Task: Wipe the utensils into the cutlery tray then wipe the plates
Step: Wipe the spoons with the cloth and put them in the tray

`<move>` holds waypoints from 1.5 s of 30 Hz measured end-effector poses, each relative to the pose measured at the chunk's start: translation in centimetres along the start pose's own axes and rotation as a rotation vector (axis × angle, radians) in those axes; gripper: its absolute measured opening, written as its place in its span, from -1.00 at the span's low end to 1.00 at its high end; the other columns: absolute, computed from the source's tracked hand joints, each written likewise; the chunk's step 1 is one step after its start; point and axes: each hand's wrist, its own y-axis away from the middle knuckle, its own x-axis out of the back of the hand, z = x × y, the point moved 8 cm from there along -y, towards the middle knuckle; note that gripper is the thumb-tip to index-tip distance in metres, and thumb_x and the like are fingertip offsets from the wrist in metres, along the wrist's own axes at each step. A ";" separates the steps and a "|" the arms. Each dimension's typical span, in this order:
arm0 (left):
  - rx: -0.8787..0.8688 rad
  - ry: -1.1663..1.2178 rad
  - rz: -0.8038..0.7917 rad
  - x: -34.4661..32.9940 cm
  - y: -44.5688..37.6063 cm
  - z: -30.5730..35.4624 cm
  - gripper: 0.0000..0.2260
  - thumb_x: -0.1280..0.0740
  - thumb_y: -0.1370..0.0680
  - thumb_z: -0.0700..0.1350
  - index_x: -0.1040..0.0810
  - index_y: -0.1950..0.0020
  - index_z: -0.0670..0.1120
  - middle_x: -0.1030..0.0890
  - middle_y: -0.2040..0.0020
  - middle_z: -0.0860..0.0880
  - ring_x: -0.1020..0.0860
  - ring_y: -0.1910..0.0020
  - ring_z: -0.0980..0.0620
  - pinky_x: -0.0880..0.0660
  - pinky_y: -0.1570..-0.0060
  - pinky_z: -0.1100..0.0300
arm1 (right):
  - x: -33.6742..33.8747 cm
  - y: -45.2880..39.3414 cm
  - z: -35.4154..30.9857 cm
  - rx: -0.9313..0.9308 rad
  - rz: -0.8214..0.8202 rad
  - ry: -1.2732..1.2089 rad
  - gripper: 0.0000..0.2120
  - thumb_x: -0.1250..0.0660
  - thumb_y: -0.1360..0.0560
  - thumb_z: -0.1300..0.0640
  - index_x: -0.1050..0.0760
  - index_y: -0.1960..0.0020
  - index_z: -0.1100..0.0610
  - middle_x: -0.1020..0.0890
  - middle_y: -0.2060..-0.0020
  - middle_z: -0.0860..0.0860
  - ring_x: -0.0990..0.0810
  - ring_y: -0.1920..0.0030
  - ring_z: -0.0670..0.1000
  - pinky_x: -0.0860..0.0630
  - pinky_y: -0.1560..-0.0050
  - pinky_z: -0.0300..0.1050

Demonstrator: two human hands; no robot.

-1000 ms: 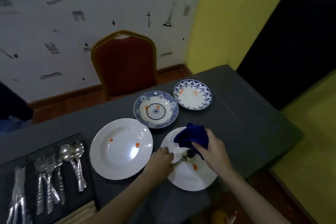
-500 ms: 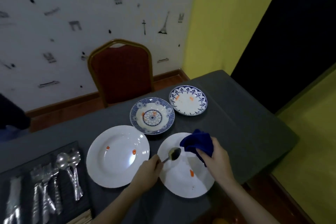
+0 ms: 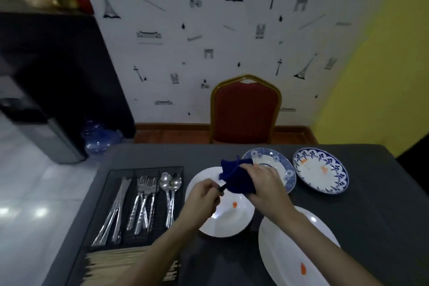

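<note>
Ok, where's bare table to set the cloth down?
Bare table lies right of the near white plate, below the blue-rimmed plate. Another strip runs behind the tray toward the chair. The middle is crowded: four plates nearly touching.

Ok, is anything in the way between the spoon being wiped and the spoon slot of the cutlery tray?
Nothing visible: the cloth-wrapped spoon is over the plain white plate, with only bare grey table before the black mesh cutlery tray.

A red chair faces the table; blue water bottle on floor.
</note>
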 end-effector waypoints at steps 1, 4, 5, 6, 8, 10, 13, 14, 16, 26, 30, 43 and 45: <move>-0.008 0.000 0.027 0.5 -0.1 0.1 -0.81 -0.12 -0.57 -0.32 -0.49 0.15 -0.24 -0.38 0.55 0.11 -0.28 0.58 0.15 -0.22 0.53 0.30 | 0.1 -0.8 -0.2 -0.007 0.012 0.028 -0.49 -0.46 -0.34 0.01 -0.40 -0.24 -0.02 -0.61 -0.02 -0.07 -0.52 -0.05 -0.01 -0.35 -0.06 -0.11; -0.026 0.052 0.069 1.4 0.0 0.7 -0.83 -0.11 -0.58 -0.33 -0.48 0.11 -0.24 -0.37 0.51 0.05 -0.26 0.58 0.16 -0.22 0.55 0.33 | 0.1 -1.6 -2.8 0.037 0.037 -0.041 -0.53 -0.45 -0.35 0.01 -0.41 -0.22 -0.02 -0.60 0.01 -0.09 -0.50 -0.02 -0.04 -0.33 -0.06 -0.10; -0.034 0.086 0.063 1.5 0.2 0.9 -0.83 -0.11 -0.58 -0.34 -0.47 0.10 -0.23 -0.36 0.50 0.04 -0.25 0.57 0.15 -0.21 0.55 0.32 | -0.1 -1.6 -3.8 0.083 0.028 -0.065 -0.53 -0.44 -0.35 0.01 -0.41 -0.21 -0.03 -0.60 0.01 -0.09 -0.50 -0.01 -0.05 -0.34 -0.05 -0.10; -0.041 0.102 0.056 1.7 0.3 0.9 -0.83 -0.11 -0.58 -0.35 -0.47 0.10 -0.22 -0.36 0.50 0.04 -0.25 0.57 0.14 -0.21 0.55 0.32 | -0.2 -1.7 -4.5 0.126 0.012 -0.050 -0.54 -0.43 -0.35 0.00 -0.41 -0.21 -0.02 -0.60 0.02 -0.09 -0.50 0.00 -0.05 -0.34 -0.04 -0.10; -0.036 0.070 0.063 1.9 0.5 0.9 -0.83 -0.11 -0.57 -0.35 -0.47 0.11 -0.22 -0.36 0.49 0.03 -0.25 0.57 0.14 -0.20 0.53 0.30 | 0.0 -3.0 -4.1 0.140 0.024 0.052 -0.54 -0.42 -0.36 0.01 -0.41 -0.22 0.00 -0.61 0.02 -0.05 -0.52 -0.01 0.00 -0.33 -0.04 -0.09; -0.029 0.052 0.096 2.3 0.4 1.2 -0.83 -0.12 -0.57 -0.33 -0.47 0.14 -0.23 -0.37 0.49 0.03 -0.26 0.57 0.15 -0.20 0.53 0.28 | 0.6 -4.0 -3.0 0.069 0.047 0.082 -0.54 -0.41 -0.38 0.02 -0.40 -0.23 0.02 -0.60 0.01 -0.02 -0.53 -0.02 0.03 -0.31 -0.06 -0.08; -0.037 0.077 0.147 3.4 0.2 1.9 -0.84 -0.12 -0.59 -0.32 -0.45 0.14 -0.24 -0.37 0.48 0.02 -0.27 0.57 0.15 -0.20 0.53 0.30 | 0.6 -3.6 -4.6 0.105 0.030 -0.015 -0.56 -0.43 -0.36 0.04 -0.42 -0.20 0.05 -0.61 0.02 -0.02 -0.52 0.01 0.01 -0.33 -0.03 -0.11; -0.034 0.078 0.152 3.7 0.3 1.9 -0.84 -0.12 -0.59 -0.32 -0.45 0.13 -0.24 -0.37 0.47 0.00 -0.27 0.56 0.14 -0.20 0.53 0.30 | 0.3 -3.2 -5.0 0.135 0.012 -0.043 -0.55 -0.44 -0.36 0.05 -0.42 -0.20 0.05 -0.61 0.02 -0.02 -0.52 0.01 0.00 -0.34 -0.03 -0.11; -0.026 0.051 0.136 3.8 0.6 1.6 -0.84 -0.12 -0.59 -0.31 -0.46 0.11 -0.26 -0.37 0.46 0.00 -0.27 0.55 0.14 -0.21 0.52 0.30 | 0.1 -3.0 -4.5 0.153 -0.010 -0.008 -0.53 -0.44 -0.37 0.04 -0.41 -0.23 0.03 -0.61 0.00 -0.03 -0.53 -0.01 -0.01 -0.33 -0.05 -0.12; -0.034 0.014 0.150 4.4 0.6 2.4 -0.86 -0.12 -0.58 -0.33 -0.47 0.07 -0.28 -0.39 0.47 0.02 -0.29 0.56 0.15 -0.23 0.52 0.30 | 0.6 -3.4 -5.4 0.124 0.006 -0.057 -0.53 -0.45 -0.37 0.06 -0.40 -0.23 0.04 -0.59 0.00 -0.01 -0.50 -0.01 0.01 -0.32 0.01 -0.12; -0.033 -0.024 0.148 4.4 0.7 2.4 -0.84 -0.13 -0.57 -0.32 -0.50 0.06 -0.26 -0.40 0.49 0.05 -0.29 0.56 0.16 -0.23 0.52 0.29 | 1.1 -4.3 -4.8 0.046 0.038 -0.017 -0.54 -0.42 -0.41 0.04 -0.38 -0.25 0.05 -0.59 0.01 0.01 -0.50 0.00 0.05 -0.31 0.02 -0.08; -0.054 0.092 0.067 4.0 0.5 3.3 -0.82 -0.10 -0.59 -0.35 -0.47 0.11 -0.24 -0.36 0.52 0.07 -0.25 0.57 0.14 -0.19 0.54 0.30 | 0.9 -4.0 -5.2 0.142 0.078 0.013 -0.52 -0.45 -0.37 0.04 -0.41 -0.24 0.05 -0.60 0.01 -0.02 -0.52 0.00 0.01 -0.29 0.01 -0.18; -0.063 0.089 0.053 3.8 0.6 3.7 -0.82 -0.09 -0.60 -0.34 -0.47 0.09 -0.25 -0.35 0.52 0.07 -0.25 0.57 0.15 -0.18 0.54 0.30 | 2.1 -4.8 -3.3 0.049 0.142 0.017 -0.52 -0.46 -0.38 0.06 -0.40 -0.24 0.03 -0.59 0.02 -0.02 -0.52 0.01 0.02 -0.30 0.02 -0.19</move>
